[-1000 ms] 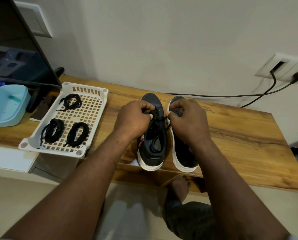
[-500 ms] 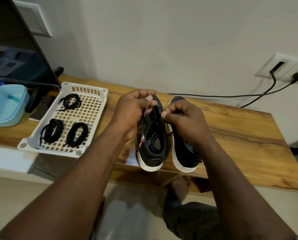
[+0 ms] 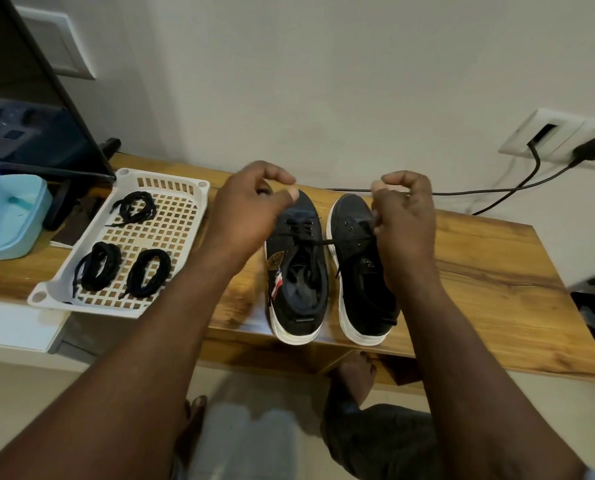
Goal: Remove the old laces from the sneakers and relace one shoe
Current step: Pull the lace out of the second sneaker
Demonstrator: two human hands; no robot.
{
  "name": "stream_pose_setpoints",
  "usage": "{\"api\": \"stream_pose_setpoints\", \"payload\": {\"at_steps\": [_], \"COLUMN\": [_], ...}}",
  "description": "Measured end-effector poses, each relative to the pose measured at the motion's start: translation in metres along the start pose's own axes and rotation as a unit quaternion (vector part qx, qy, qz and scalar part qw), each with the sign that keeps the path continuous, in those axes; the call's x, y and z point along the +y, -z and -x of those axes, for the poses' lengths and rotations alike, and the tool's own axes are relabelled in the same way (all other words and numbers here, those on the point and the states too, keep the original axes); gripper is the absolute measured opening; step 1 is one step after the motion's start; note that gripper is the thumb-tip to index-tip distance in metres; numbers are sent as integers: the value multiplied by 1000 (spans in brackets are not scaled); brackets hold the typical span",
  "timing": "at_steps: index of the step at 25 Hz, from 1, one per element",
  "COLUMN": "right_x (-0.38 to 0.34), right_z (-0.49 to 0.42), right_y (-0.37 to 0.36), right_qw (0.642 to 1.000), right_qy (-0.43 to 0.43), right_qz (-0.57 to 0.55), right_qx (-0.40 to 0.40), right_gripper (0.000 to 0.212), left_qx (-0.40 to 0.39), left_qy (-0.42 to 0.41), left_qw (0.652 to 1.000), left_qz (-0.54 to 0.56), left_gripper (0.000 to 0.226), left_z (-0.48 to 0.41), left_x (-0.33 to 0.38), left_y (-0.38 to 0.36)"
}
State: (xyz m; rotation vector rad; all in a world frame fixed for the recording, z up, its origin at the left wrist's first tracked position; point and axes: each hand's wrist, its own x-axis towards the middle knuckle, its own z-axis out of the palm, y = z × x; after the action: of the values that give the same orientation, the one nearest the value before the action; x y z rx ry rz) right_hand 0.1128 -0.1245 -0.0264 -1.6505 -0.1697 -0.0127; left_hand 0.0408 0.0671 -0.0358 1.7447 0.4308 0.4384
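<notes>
- Two black, white-soled sneakers are set side by side on the wooden table (image 3: 479, 271) at the centre of the frame, toes toward the wall. The laced sneaker (image 3: 298, 299) lies just to the left of the unlaced sneaker (image 3: 358, 289).
- A black lace (image 3: 325, 242) is threaded through only the toe-end eyelets of the laced sneaker. The rows nearer the opening are bare, and no lace is seen in the eyelets of the unlaced sneaker.
- One strand is stretched across to the right and pinched in the curled fingers of the right hand (image 3: 405, 220), which is held over the unlaced sneaker's toe end.
- The left hand (image 3: 247, 213) is held at the toe of the laced sneaker with its fingers curled toward the thumb. Whether the other strand is gripped there cannot be told, since the hand hides it.
- Three coiled lace bundles (image 3: 98, 270) are laid in the white basket (image 3: 40, 296) at the left of the frame, well apart from the shoes.
- Relacing is judged to be the step in hand, at an early row, with removal of the old laces taken as done.
- For the next move, the two strands would need to be evened in tension. Each tip would then be crossed over and fed through the next empty eyelet on the opposite side, which calls for a fine pinch close to the tip.
</notes>
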Motion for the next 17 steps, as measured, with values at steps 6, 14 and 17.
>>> {"api": "stream_pose_setpoints", "payload": {"at_steps": [6,14,17], "right_x": [10,2,1], "right_z": [10,8,-1], "right_y": [-8,1,-2], "right_qw": [810,962,986], "right_qy": [25,-29,-89], "right_qz": [516,142,-105], "right_qx": [-277,-231,-99], "right_gripper": [29,22,23], "left_qx": [-96,28,135], "left_qy": [-23,92,95], "left_qw": [901,990,976], "left_qz": [-423,99,139], "left_gripper": [19,27,21], "left_z": [11,-2,-7], "left_x": [-4,-8,-13], "left_y": [-14,-3,1]}}
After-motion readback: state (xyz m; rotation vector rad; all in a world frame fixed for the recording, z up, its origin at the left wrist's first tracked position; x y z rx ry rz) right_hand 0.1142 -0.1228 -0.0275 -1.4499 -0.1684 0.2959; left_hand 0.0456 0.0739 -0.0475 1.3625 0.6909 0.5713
